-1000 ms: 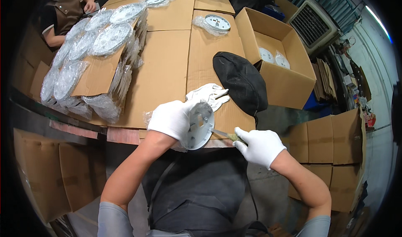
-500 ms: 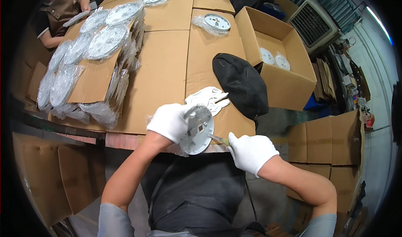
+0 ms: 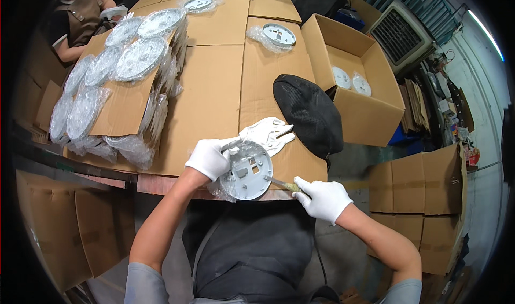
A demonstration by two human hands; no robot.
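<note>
We grip the round white plate in our left hand, fingers closed on its rim, tilting it so our right hand, fingers closed around a small blade, reaches its edge.

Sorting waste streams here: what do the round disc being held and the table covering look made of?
Round disc: likely moulded plastic, pale grey, smooth, with formed slots and ribs. Table covering: corrugated cardboard, matte brown, laid in flat sheets with visible seams.

Packing workshop: cardboard boxes, bagged discs stacked.
</note>
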